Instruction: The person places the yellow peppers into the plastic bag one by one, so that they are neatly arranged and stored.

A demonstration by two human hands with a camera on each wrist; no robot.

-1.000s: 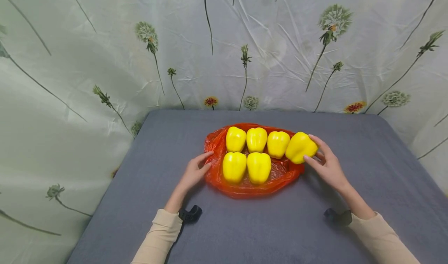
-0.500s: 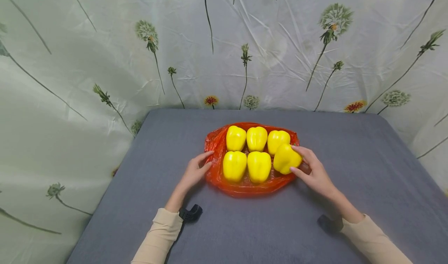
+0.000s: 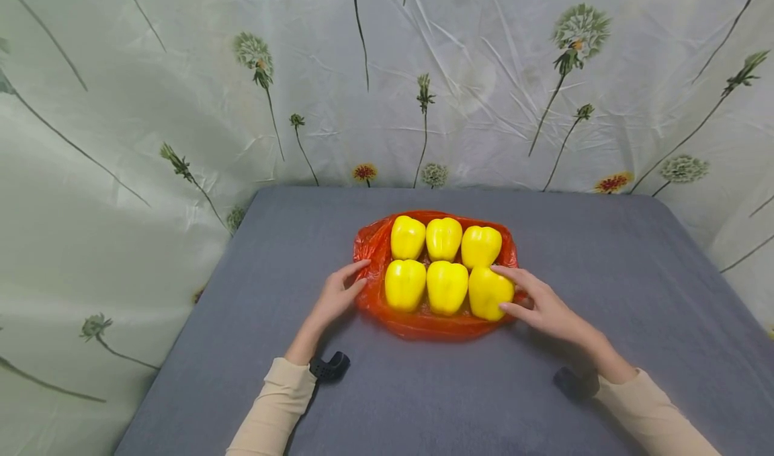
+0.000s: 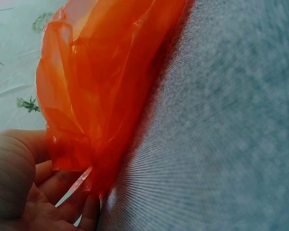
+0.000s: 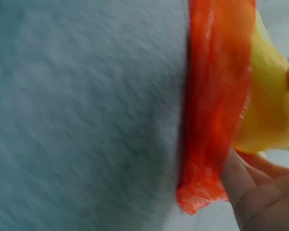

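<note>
An orange-red plastic bag (image 3: 417, 328) lies spread wide on the table, its rim rolled up around yellow bell peppers in two rows of 3. My right hand (image 3: 547, 311) holds the front-right bell pepper (image 3: 488, 293) between thumb and fingers, low inside the bag's right end. In the right wrist view this pepper (image 5: 269, 106) rises behind the bag's wall (image 5: 216, 96), with the hand (image 5: 265, 202) beside it. At the bag's left end, my left hand (image 3: 334, 298) holds its edge. The left wrist view shows the bag's crumpled end (image 4: 96, 96) between thumb and fingers.
Grey cloth covers the table (image 3: 435, 402). A pale curtain (image 3: 375, 73) printed with dandelions hangs behind and to the left. Black devices, one of them the left wrist mount (image 3: 329, 369), sit on both wrists.
My right hand has brought the bell pepper leftward and down from beyond the bag's right rim into the front row's right place. The left hand has stayed at the bag's edge.
</note>
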